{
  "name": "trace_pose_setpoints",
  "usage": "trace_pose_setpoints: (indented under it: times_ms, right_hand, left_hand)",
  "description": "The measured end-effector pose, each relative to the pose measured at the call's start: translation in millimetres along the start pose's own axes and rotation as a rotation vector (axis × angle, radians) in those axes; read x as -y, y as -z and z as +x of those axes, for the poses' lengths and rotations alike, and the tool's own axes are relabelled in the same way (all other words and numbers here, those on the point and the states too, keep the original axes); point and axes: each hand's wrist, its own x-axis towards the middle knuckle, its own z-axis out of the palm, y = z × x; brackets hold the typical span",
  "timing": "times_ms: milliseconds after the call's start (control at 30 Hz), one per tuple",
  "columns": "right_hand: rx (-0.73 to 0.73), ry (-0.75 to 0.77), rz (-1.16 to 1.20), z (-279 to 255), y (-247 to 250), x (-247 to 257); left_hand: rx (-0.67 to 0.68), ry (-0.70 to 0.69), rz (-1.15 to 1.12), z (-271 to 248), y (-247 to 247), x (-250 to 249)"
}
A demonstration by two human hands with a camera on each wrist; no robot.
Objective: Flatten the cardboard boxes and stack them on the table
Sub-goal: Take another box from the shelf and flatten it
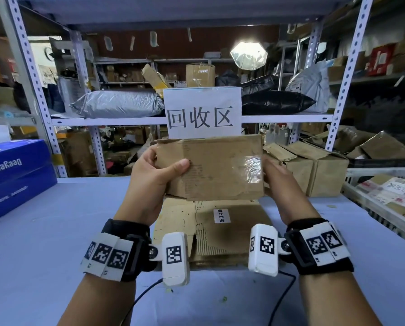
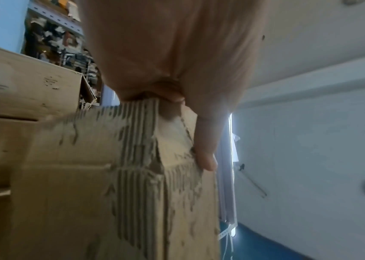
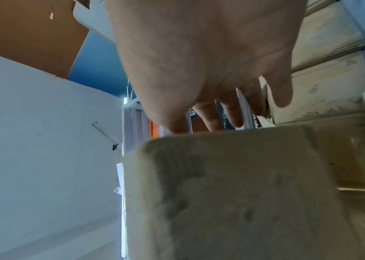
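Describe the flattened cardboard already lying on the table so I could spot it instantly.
Start at the big white sign with three black characters. Straight below, on the blue table, lies the flattened cardboard. Unlike the upright boxes to the right, it lies flat and bears a small white label.
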Motion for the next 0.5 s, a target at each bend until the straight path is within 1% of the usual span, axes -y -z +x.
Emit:
trace_pose_setpoints:
  times_ms: [100, 167, 233, 333, 400, 500]
  right_hand:
    - [0.053, 0.027, -0.087, -0.5, -3.2, 0.7]
    - [0.129, 0.092, -0.142, -1.9, -5.8, 0.4]
    - [0.138, 0.138, -0.215, -3.5, -9.8, -1.3]
    - [0.055, 0.177, -0.308, -4.1, -17.6, -6.4]
    - [-0.038, 0.211, -0.350, -6.7, -24.1, -8.1]
    - [-0.186, 0.311, -0.442, -11.0, -31.5, -6.9]
  left_hand:
    - [-0.025, 0.013, 0.030, -1.3, -3.0, 8.3]
    - [-0.050, 0.040, 0.041, -2.2, -1.3, 12.0]
    - [-0.078, 0.054, 0.071, -2.5, 1.7, 14.3]
    - [-0.105, 0.037, 0.153, -1.6, 4.5, 16.6]
    - [-0.120, 0.025, 0.195, -1.7, 3.3, 16.9]
    - [-0.097, 0.026, 0.195, -3.9, -2.2, 17.7]
